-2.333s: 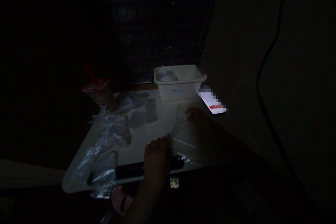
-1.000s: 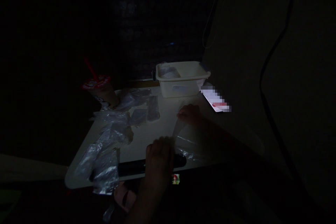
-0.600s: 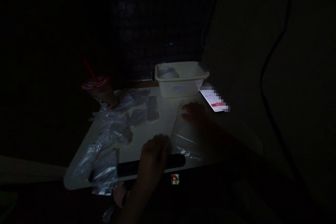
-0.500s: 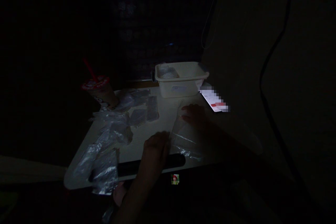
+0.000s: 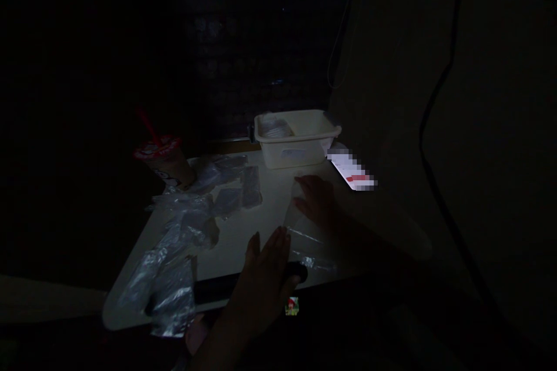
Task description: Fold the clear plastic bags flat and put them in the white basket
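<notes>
A clear plastic bag (image 5: 304, 236) lies on the right part of the white table (image 5: 243, 235), hard to make out in the dim light. My right hand (image 5: 319, 200) rests over its far part with thumb and fingers apart. Close to the bag's left edge, my left hand (image 5: 270, 269) is open, its fingers stretched forward; its fingertips seem to touch the edge, though I cannot tell for sure. Under that hand runs a black bar (image 5: 217, 287) along the table's front edge. Several small flat plastic packets (image 5: 228, 201) lie left of centre.
Crumpled clear plastic (image 5: 185, 223) covers the table's left side. Behind it stands a drink cup (image 5: 174, 168) with a red lid and straw. A white plastic bin (image 5: 296, 153) holding clear packets stands at the back. A lit phone (image 5: 350, 169) lies right of it.
My left hand has opened from a closed grip, its fingers now stretched out. My right hand has stayed over the bag, its fingers slightly more spread. The view has shifted slightly.
</notes>
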